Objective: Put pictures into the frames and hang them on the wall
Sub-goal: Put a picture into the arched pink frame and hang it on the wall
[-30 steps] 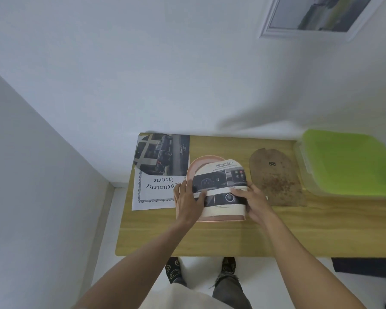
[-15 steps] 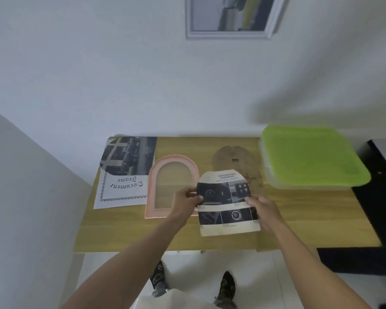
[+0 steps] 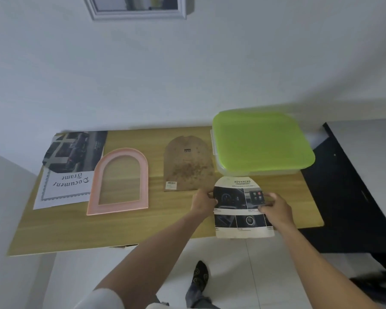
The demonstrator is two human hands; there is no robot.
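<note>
White walls meet behind a light wooden table (image 3: 165, 224) with a smooth grain, and a silver-framed picture (image 3: 138, 7) hangs on the far wall. Both hands hold an arch-shaped printed picture (image 3: 239, 221) of car interior panels, headed "ADVANCED", at the table's near right edge, its bottom overhanging the white tiled floor. The left hand (image 3: 202, 202) pinches its left edge; the right hand (image 3: 276, 207) grips its right side with curled fingers. To the left lies a flat, pink arched frame (image 3: 91, 205), through which the table shows. Between frame and picture rests a brown, mottled arched backing board (image 3: 188, 166) with a small barcode label. At the far left is a white "Document Frame" sheet (image 3: 65, 188) under a dark car photo (image 3: 74, 150). At the far right sits a clear plastic box with a glossy lime-green lid (image 3: 261, 141).
</note>
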